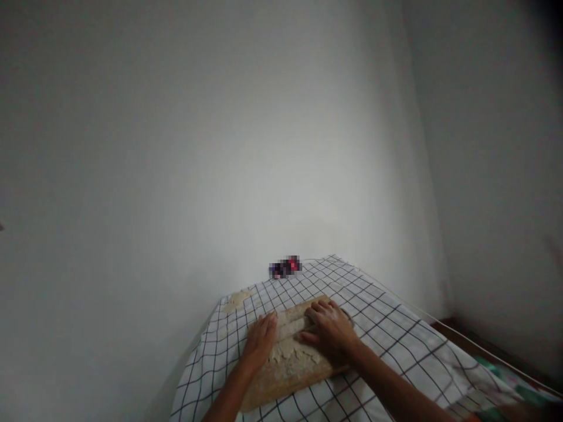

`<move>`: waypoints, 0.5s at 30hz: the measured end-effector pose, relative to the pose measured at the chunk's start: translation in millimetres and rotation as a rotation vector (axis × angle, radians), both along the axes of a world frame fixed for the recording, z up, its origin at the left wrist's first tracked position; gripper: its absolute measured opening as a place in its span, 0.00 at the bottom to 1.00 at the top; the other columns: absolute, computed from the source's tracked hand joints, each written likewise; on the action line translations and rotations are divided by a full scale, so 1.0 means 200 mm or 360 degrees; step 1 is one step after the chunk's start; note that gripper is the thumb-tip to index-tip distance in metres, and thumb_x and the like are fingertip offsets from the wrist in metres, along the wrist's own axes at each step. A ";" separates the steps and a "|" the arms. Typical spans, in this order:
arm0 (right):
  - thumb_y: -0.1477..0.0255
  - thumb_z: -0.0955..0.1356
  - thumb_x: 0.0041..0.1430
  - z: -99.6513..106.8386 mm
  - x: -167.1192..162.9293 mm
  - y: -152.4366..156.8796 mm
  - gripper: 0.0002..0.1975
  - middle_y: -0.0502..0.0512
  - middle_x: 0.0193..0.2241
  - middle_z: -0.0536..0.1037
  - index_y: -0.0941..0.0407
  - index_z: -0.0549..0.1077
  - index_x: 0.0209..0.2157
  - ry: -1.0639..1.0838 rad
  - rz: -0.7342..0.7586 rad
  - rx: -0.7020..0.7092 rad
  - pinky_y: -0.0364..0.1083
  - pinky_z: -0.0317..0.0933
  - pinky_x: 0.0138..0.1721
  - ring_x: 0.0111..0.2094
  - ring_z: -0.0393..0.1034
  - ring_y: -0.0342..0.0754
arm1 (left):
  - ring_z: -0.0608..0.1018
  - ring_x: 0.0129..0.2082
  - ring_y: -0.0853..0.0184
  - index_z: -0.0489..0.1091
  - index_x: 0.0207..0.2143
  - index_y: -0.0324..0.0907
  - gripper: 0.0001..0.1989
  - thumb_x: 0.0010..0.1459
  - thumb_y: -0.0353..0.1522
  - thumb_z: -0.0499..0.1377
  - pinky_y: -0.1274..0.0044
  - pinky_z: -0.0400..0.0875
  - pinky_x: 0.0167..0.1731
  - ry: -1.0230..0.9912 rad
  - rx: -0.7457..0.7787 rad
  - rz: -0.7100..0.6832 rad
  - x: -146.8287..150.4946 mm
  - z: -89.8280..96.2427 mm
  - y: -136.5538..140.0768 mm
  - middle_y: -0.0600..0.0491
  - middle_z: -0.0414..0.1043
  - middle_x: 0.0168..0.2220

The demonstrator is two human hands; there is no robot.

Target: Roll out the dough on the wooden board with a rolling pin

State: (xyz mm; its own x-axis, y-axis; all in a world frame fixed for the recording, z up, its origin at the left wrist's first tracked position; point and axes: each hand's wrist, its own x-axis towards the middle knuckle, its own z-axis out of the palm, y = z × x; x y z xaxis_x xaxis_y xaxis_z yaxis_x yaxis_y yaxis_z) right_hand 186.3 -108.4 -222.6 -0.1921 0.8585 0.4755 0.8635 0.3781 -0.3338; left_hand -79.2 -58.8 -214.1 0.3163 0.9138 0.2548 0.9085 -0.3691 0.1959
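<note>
A pale, floury rod that looks like a rolling pin [290,329] lies across a wooden board [281,391]. My left hand [261,337] rests over its left end, fingers close together and stretched forward. Over the right part of the rod, my right hand [329,328] is curled with its fingers bent and its thumb pointing left. Ragged bits of dough [292,354] and flour lie on the board on the near side of the rod. Both ends of the rod are hidden under my hands.
A checked tablecloth [396,328] covers the table under the board. A flat, pale patch, perhaps dough [238,300], lies at the far left. Some blurred dark and red item [285,267] is by the wall. A round rim [348,316] shows beside my right hand. Along the right edge runs a white cable [422,315].
</note>
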 end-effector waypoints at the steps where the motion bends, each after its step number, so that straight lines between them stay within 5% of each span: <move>1: 0.50 0.74 0.67 0.00 0.00 0.00 0.22 0.62 0.52 0.83 0.54 0.81 0.48 -0.0006 0.0005 -0.0007 0.57 0.61 0.62 0.57 0.74 0.61 | 0.69 0.74 0.61 0.67 0.72 0.51 0.31 0.77 0.43 0.38 0.66 0.67 0.72 -0.0109 -0.0032 0.0025 -0.03 0.00 -0.05 0.51 0.68 0.73; 4: 0.52 0.73 0.70 -0.02 0.00 0.02 0.20 0.63 0.51 0.84 0.55 0.81 0.48 0.0018 -0.0075 -0.0086 0.55 0.63 0.60 0.56 0.76 0.60 | 0.65 0.76 0.60 0.61 0.75 0.45 0.34 0.76 0.46 0.36 0.64 0.65 0.73 -0.0584 -0.0077 0.0140 -0.13 -0.04 -0.18 0.48 0.60 0.77; 6: 0.54 0.71 0.72 -0.03 0.00 0.04 0.18 0.63 0.50 0.84 0.55 0.81 0.47 0.0048 -0.0158 -0.0091 0.53 0.65 0.56 0.54 0.77 0.60 | 0.69 0.73 0.55 0.65 0.72 0.44 0.34 0.73 0.50 0.44 0.60 0.66 0.72 -0.0730 0.0003 0.0217 -0.19 -0.10 -0.25 0.44 0.67 0.73; 10: 0.52 0.68 0.75 -0.04 0.01 0.06 0.20 0.61 0.45 0.84 0.54 0.80 0.43 0.0111 -0.0283 -0.0097 0.50 0.66 0.47 0.48 0.80 0.57 | 0.79 0.64 0.49 0.81 0.54 0.48 0.26 0.60 0.49 0.59 0.58 0.72 0.68 -0.0630 0.0101 0.0177 -0.23 -0.17 -0.32 0.43 0.80 0.60; 15: 0.49 0.65 0.75 -0.03 0.01 0.05 0.23 0.60 0.43 0.84 0.53 0.80 0.41 0.0105 -0.0312 -0.0137 0.49 0.66 0.44 0.45 0.80 0.56 | 0.83 0.57 0.49 0.84 0.48 0.52 0.18 0.57 0.44 0.64 0.58 0.74 0.64 -0.0449 0.0105 0.0099 -0.17 -0.07 -0.35 0.48 0.85 0.53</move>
State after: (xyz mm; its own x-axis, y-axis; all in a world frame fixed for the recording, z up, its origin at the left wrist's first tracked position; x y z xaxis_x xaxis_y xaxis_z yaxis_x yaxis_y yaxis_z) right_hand 188.4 -98.4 -227.9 0.0114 0.9144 0.4046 0.8929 0.1728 -0.4157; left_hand -113.1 -128.1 -227.7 0.1682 0.9079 0.3840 0.8428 -0.3345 0.4216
